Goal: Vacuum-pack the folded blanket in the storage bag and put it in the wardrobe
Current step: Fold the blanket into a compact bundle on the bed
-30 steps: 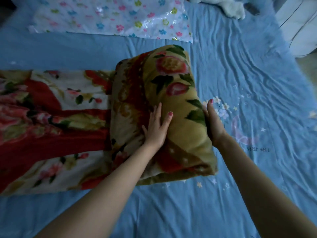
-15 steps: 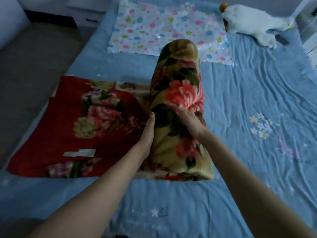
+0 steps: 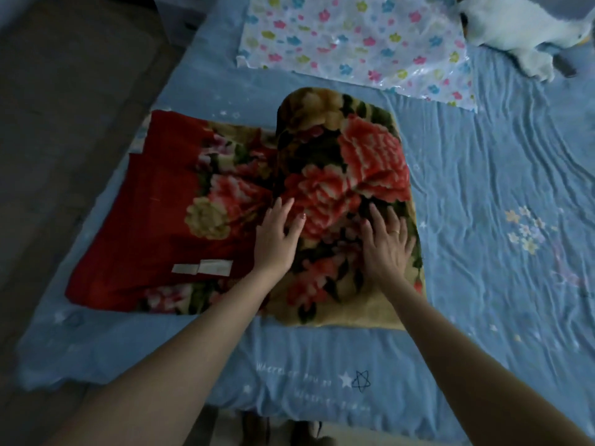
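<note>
Both the left hand [image 3: 276, 239] and right hand [image 3: 386, 244] are laid flat, grasping nothing, on the floral blanket [image 3: 341, 188]; the roll should be pressed evenly and kept tight.

I am looking down in dim, bluish light at a bed [image 3: 502, 194] that is filling most of my view, its blue sheet [image 3: 483, 149] lying in fine wrinkles and carrying small printed stars, flowers and pale lettering near the close edge. A dark grey floor [image 3: 64, 130] is running along the left side. At the top left, a pale piece of furniture [image 3: 178, 14] is standing beside the bed; I cannot tell what it is. A white plush toy [image 3: 528, 30] is lying at the far right corner.
</note>
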